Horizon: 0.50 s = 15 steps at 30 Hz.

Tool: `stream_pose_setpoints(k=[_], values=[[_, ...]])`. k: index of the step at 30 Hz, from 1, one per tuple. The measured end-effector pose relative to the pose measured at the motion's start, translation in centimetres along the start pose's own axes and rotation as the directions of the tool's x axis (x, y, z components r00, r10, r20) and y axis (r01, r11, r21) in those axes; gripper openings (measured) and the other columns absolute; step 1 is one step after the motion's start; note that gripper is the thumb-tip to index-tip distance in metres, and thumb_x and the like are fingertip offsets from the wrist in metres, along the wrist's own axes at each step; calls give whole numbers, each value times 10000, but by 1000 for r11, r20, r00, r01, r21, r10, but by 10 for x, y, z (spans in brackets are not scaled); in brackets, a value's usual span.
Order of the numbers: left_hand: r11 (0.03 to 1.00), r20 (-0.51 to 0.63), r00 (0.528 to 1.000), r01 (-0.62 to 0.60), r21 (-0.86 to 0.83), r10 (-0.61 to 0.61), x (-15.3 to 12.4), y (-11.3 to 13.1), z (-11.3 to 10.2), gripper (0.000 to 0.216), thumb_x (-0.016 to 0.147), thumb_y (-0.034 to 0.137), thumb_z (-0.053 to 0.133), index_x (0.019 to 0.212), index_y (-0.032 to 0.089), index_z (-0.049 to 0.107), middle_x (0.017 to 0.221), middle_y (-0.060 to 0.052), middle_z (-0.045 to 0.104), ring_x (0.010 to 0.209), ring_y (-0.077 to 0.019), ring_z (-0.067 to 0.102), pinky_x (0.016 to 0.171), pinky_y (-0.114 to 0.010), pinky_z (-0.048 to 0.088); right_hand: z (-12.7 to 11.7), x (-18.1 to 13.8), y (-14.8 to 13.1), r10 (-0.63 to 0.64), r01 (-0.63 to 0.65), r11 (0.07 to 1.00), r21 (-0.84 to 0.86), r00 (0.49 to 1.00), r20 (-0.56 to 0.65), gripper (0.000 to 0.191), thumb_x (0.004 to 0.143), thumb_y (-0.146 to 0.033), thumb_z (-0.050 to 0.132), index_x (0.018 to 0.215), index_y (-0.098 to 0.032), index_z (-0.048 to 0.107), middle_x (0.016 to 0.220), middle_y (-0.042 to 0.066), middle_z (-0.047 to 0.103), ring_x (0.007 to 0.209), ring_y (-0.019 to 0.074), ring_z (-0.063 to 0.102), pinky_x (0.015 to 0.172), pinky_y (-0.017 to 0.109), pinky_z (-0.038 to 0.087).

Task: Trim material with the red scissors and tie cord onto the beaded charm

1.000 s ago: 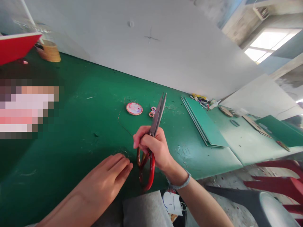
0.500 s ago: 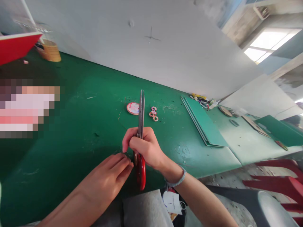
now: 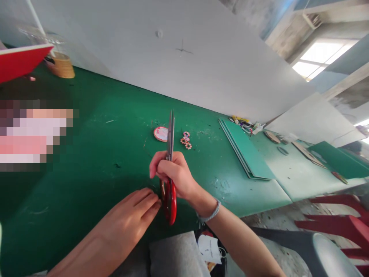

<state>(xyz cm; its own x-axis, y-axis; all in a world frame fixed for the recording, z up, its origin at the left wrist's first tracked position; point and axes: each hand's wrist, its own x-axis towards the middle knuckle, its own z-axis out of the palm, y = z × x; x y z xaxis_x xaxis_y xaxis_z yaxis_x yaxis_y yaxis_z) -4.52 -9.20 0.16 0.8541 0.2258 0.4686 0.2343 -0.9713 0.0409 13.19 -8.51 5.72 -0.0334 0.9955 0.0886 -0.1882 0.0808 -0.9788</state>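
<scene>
The right hand [image 3: 174, 175], at the centre of the frame, was wrapped around red-handled metal scissors [image 3: 170, 148] near the pivot, thumb across them. The long grey blades pointed up the frame, nearly together, and the glossy red loops hung below the fist. A braided pale-blue cord bracelet [image 3: 211, 213] circled the wrist.

The left hand [image 3: 137, 215], lower left of centre, had its fingers bent and pressed together, the tips just beside the loops; whether they pinched anything or touched the handles could not be told.

Behind the blades, a small round white-and-pink disc with a red rim [image 3: 160, 134] lay on the smooth green tabletop [image 3: 115, 134], partly covered by them. To their right sat a cluster of small pink-and-orange flower-shaped rings [image 3: 186, 141]. Flat rectangular green boards [image 3: 248, 152] lay stacked at right of centre; a tan ribbed container [image 3: 63, 66] stood upper left.
</scene>
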Motion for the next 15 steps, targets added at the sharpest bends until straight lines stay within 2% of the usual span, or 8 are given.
stream_pose_setpoints(k=[4, 11, 15], values=[[1000, -3, 1000, 9, -3, -9, 3, 0, -1, 437, 861, 9, 379, 1134, 194, 666, 1086, -54, 714, 1071, -198, 624, 974, -356, 517, 0, -5, 9, -18, 18, 1000, -8, 1000, -11, 172, 664, -111, 479, 574, -163, 615, 425, -69, 367, 427, 74, 284, 442, 251, 206], [998, -30, 999, -34, 51, 35, 2, -1, 2, 522, 780, -107, 361, 1108, 165, 661, 1019, -21, 718, 1040, -172, 631, 962, -312, 523, -10, -11, -23, -123, 123, 992, 0, 991, -60, 196, 671, -84, 470, 565, -164, 614, 403, -71, 352, 409, 71, 276, 451, 260, 194], [999, -32, 999, -34, 9, 34, 2, -4, 1, 479, 823, -63, 361, 1117, 180, 652, 1044, -26, 713, 1039, -179, 634, 958, -323, 528, -8, -9, -16, -86, 85, 996, -38, 996, -15, 189, 666, -100, 479, 541, -165, 605, 416, -64, 373, 418, 71, 294, 437, 248, 206]])
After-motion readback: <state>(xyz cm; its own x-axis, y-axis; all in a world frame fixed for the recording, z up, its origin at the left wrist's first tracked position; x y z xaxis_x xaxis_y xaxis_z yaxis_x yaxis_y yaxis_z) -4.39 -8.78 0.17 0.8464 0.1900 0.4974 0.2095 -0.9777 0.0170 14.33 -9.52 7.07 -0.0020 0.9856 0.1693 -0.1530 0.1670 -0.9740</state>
